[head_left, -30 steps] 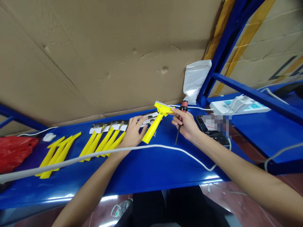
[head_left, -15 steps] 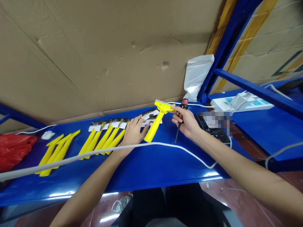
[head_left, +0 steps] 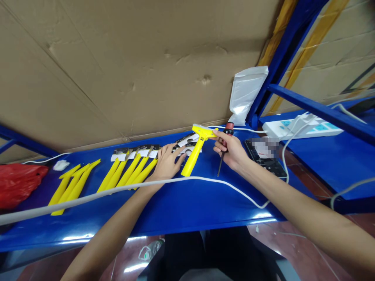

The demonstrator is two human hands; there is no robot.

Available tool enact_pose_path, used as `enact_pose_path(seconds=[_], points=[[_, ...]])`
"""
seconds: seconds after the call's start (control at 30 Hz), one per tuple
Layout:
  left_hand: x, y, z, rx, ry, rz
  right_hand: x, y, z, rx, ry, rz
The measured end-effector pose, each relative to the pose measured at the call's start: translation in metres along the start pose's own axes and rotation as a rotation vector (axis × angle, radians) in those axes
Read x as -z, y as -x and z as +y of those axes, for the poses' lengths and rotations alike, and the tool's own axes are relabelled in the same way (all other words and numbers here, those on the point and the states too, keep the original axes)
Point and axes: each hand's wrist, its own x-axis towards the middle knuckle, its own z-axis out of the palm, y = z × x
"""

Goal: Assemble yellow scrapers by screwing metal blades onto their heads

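My right hand (head_left: 230, 149) is closed. Its thumb and index finger pinch one end of a yellow scraper's head (head_left: 204, 132), whose handle (head_left: 191, 160) slants down to the left. The same hand also grips a screwdriver with a red and black handle (head_left: 229, 128); its thin shaft points down towards the blue table. Flat and with fingers apart, my left hand (head_left: 166, 162) rests by the black and white cards (head_left: 189, 145), fingertips at their left edge. Left of this hand lie several yellow scrapers (head_left: 129, 171) with cards over their heads.
Three yellow handles (head_left: 74, 187) lie farther left, beside a red plastic bag (head_left: 22, 185). A white cable (head_left: 187, 178) crosses in front of my left wrist. On the right are a phone (head_left: 265, 156) and a power strip (head_left: 304, 128). A white pouch (head_left: 247, 93) leans against the cardboard.
The view has shifted slightly. My left fingers have moved a little over the cards, and the cards look slightly shifted. My right hand keeps its hold on the scraper and screwdriver.
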Motion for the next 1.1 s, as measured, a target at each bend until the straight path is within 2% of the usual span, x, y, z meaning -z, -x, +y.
enact_pose_path(seconds=[0.17,0.43,0.6,0.7,0.93,1.03,1.1], points=[[0.002,-0.002,0.003,-0.017,0.011,0.031,0.000,0.000,0.000,0.000,0.011,0.001],[0.005,-0.008,0.002,-0.075,0.014,-0.072,0.000,0.001,0.001,-0.002,0.016,-0.020],[0.006,-0.008,0.005,-0.087,0.023,-0.050,-0.001,0.002,0.002,0.004,0.023,-0.019],[0.011,-0.009,0.009,-0.076,0.064,0.044,0.000,0.000,0.001,0.008,0.019,-0.011],[0.028,-0.014,0.010,0.012,0.380,0.467,0.001,-0.002,-0.003,0.000,0.001,0.014],[0.026,-0.014,0.009,0.110,0.538,0.557,-0.001,-0.002,-0.005,-0.046,-0.010,0.000],[0.024,-0.013,0.010,0.140,0.624,0.563,-0.002,-0.001,-0.005,-0.094,-0.016,-0.019]])
